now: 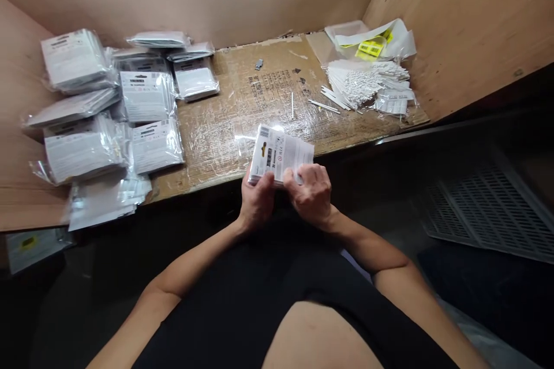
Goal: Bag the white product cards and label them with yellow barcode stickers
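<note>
From the head view, we hold a white printed pack [285, 153] in both hands at the near edge of the cardboard sheet [234, 83]. Our left hand [258, 200] grips its near left corner, thumb on top; our right hand [311, 193] has its fingers curled tightly over the near right corner, the tips partly hidden. The pack lies just beyond both hands, with neither nearer; its slotted end faces left, and its almost square outline leaves the long axis uncertain. Bagged packs [147, 95] lie to the left, white sticks [359, 83] far right.
</note>
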Action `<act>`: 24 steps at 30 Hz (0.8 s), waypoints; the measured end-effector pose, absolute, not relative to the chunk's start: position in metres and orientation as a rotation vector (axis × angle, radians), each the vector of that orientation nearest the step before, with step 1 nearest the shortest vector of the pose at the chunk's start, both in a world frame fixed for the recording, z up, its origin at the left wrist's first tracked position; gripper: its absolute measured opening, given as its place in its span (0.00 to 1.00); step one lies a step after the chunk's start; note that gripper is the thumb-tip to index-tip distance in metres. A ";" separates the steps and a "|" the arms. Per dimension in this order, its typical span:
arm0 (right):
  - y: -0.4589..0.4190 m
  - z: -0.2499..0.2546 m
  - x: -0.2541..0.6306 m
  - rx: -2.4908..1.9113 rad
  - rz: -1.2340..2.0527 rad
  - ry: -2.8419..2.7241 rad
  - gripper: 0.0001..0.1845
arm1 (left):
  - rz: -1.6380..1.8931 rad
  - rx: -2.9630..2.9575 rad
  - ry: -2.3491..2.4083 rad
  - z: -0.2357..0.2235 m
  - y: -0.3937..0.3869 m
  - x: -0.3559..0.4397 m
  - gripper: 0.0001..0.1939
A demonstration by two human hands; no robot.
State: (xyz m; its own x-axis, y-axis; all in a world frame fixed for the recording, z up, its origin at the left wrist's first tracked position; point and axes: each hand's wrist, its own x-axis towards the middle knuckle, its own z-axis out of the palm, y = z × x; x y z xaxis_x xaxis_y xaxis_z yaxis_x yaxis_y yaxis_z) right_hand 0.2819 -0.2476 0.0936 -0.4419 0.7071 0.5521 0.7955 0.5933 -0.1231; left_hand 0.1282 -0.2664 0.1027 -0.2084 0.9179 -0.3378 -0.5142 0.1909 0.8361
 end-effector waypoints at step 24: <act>-0.277 0.041 0.357 -1.206 2.028 -1.119 0.29 | 0.983 0.698 1.105 0.058 -0.314 0.092 0.27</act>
State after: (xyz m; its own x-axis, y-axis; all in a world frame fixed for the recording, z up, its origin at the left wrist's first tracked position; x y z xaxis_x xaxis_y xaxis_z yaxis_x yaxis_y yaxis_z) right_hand 0.3566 -0.2771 0.0409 -0.4657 0.7611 -0.4515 -0.0239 -0.5208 -0.8533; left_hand 0.0916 -0.3136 0.0578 0.1296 0.9067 -0.4014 -0.2927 0.4218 0.8581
